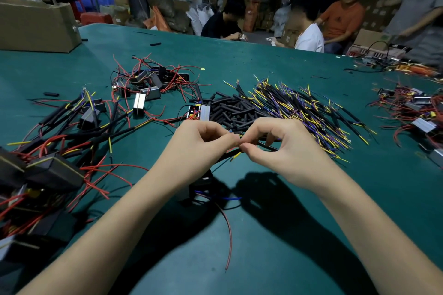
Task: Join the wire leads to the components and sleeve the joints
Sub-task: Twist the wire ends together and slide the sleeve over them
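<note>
Both hands meet above the green surface (275, 258), fingertips almost touching. The left hand (201, 143) has thumb and forefinger pinched together on something thin, and the right hand (271, 143) pinches just beside it, its other fingers curled loosely. What lies between the two pinches is too small to make out; it looks like bare wire ends being twisted together. A black-sleeved lead with a yellow tip (236, 155) pokes out just below the right hand's thumb.

Directly under the left wrist hangs a dark component (200, 187), partly hidden, with blue wires (227, 198) and a long red wire (227, 230) trailing toward the person. Just beyond the knuckles lies the pile of black sleeves (230, 109); beyond the right hand spreads the heap of yellow and purple leads (311, 112). Out past the left hand sit tangled components with red wires (153, 81).

The risks, as I judge them:
- The component seems to dangle from the wires being joined, so its weight could pull a half-made twist apart.
- The pinch is fine, and a slip would let strands splay, leaving a joint too fat or ragged for a sleeve.
- The loose red wire could snag on a forearm and drag the component.
- Reaching for a sleeve means freeing one hand, when the joint is least supported.
</note>
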